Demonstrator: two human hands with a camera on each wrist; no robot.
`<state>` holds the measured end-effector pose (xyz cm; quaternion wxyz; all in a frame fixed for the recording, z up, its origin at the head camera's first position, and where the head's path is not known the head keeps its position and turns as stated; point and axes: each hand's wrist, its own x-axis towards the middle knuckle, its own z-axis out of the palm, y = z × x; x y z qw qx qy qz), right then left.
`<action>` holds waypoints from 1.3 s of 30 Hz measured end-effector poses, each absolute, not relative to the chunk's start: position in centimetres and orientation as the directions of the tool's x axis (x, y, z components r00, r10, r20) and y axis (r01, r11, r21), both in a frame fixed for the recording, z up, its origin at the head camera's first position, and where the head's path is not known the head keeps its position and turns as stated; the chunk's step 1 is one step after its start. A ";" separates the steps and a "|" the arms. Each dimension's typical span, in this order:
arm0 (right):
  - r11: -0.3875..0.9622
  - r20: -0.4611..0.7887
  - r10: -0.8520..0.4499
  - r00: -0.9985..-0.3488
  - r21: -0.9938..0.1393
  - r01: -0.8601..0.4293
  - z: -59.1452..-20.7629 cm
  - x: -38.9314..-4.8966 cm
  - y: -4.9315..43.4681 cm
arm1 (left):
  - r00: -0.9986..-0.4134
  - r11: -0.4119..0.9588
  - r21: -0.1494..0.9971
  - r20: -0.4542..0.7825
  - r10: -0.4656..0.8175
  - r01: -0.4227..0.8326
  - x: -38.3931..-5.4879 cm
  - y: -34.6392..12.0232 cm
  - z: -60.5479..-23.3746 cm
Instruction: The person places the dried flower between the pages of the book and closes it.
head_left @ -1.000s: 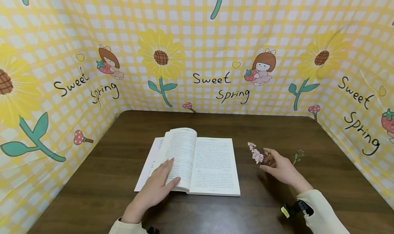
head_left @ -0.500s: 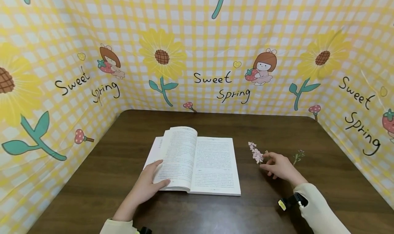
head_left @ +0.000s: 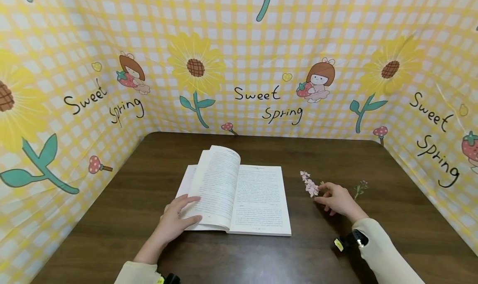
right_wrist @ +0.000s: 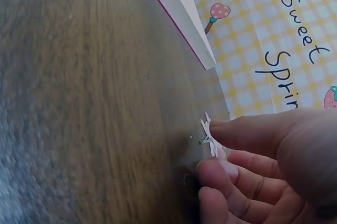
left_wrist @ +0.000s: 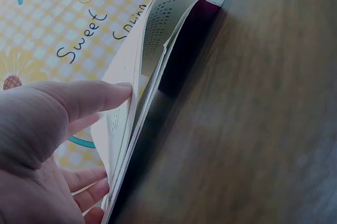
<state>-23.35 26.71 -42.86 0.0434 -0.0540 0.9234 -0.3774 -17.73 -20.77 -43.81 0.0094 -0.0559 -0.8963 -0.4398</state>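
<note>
Left hand (head_left: 172, 219) grips book (head_left: 260, 199); pages (head_left: 217, 184) arch right of grip; right hand (head_left: 339, 199) pinches pink flower (head_left: 310, 187). Light pressure advised.

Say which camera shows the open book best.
The head view: it shows the open book with print on both facing pages. The left wrist view shows it mostly edge-on, cut off at the top; the right wrist view, only an edge and corner.

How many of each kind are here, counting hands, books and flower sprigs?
Hands: 2, the left hand and right hand
Books: 1, the open book
Flower sprigs: 2 clearly seen, the pink sprig and green sprig; a yellowish bit by the right hand's fingers is too hidden to count
Total: 5
</note>
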 end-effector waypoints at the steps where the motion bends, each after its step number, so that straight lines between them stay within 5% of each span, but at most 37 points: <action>1: 0.712 -0.040 -0.127 -0.991 -0.699 -0.063 -42.9 -23.4 26.7 | -0.993 0.606 0.789 0.058 0.098 0.106 -17.7 -20.8 -43.9; 22: 0.734 -0.142 -0.112 -0.984 -0.679 0.014 -41.3 -23.9 25.8 | -0.997 0.482 0.874 0.040 0.071 0.069 -18.1 -20.8 -43.9; 39: 0.817 -0.154 -0.243 -0.958 -0.565 -0.117 -41.4 -23.9 26.1 | -0.996 0.534 0.841 0.054 0.071 0.083 -18.2 -20.7 -44.4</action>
